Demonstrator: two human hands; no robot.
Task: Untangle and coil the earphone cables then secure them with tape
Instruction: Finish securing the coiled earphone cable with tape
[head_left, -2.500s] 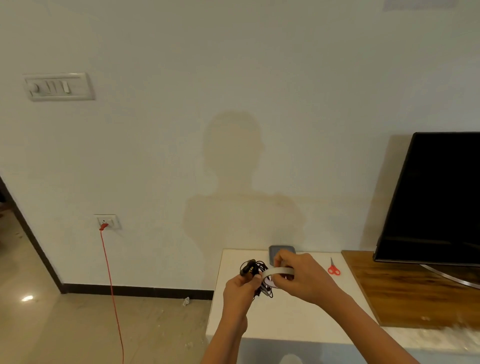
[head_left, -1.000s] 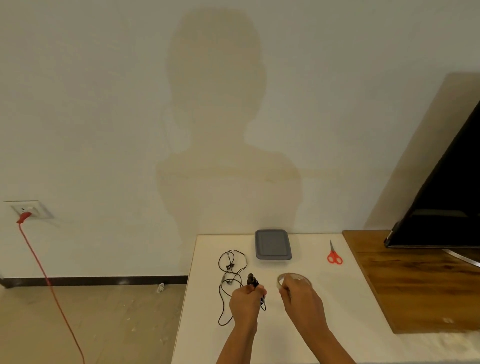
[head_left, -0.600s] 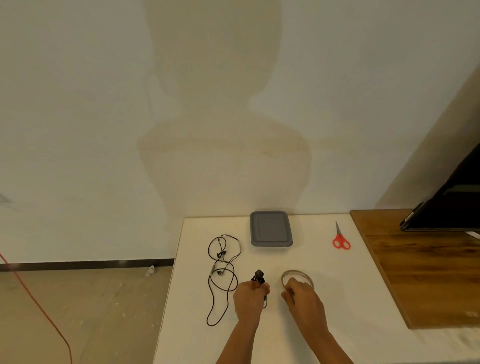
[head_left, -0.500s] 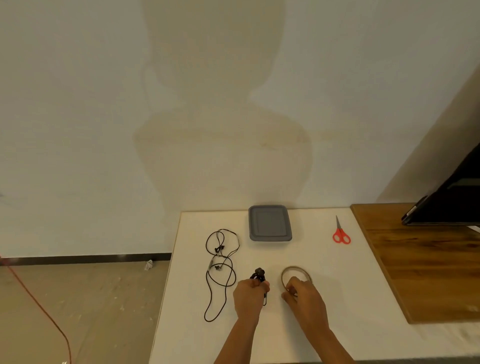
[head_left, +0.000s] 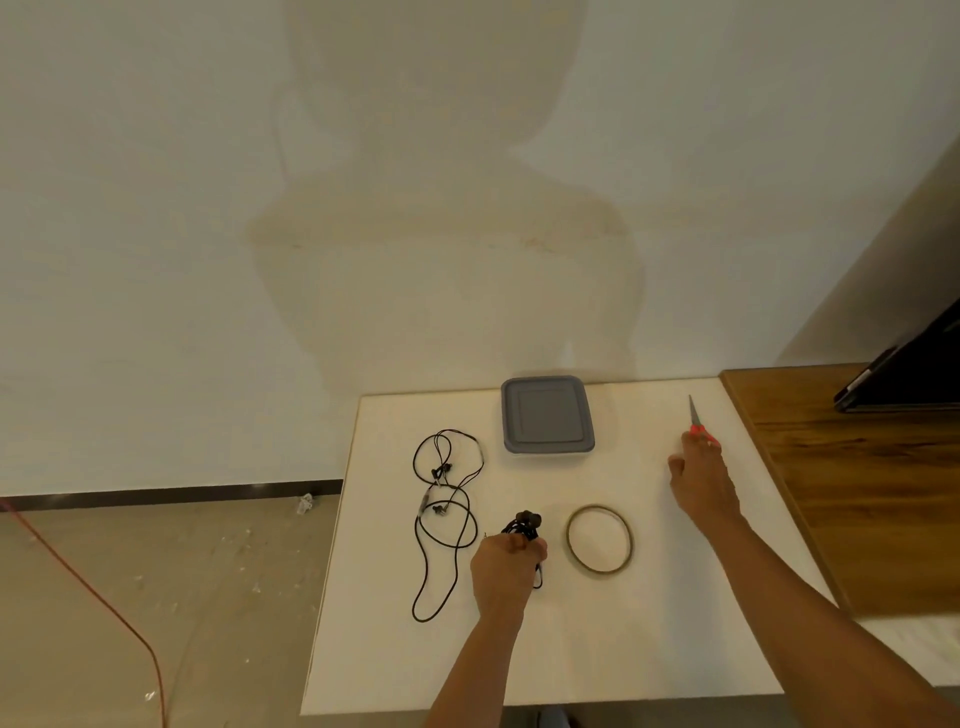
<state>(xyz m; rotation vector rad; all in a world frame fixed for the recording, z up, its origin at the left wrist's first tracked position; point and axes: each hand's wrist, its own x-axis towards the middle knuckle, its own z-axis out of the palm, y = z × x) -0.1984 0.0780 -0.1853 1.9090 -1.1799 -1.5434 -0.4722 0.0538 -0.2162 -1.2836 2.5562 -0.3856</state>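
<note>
My left hand (head_left: 506, 571) is closed around a coiled black earphone bundle (head_left: 524, 526) just above the white table (head_left: 649, 649). A second black earphone cable (head_left: 445, 512) lies loose and uncoiled on the table to the left of that hand. The tape roll (head_left: 599, 539) rests flat on the table just right of my left hand. My right hand (head_left: 698, 486) has reached to the red-handled scissors (head_left: 696, 418) near the table's right side; its fingers cover the handles, and whether they grip is unclear.
A grey lidded container (head_left: 546, 414) sits at the table's back edge by the wall. A wooden surface (head_left: 857, 493) adjoins the table on the right, with a dark screen (head_left: 904, 374) on it. A red cord (head_left: 104, 603) runs across the floor at left.
My right hand let go of the tape roll, left it flat on the table, and moved right and back to the scissors. My left hand kept hold of the coiled bundle.
</note>
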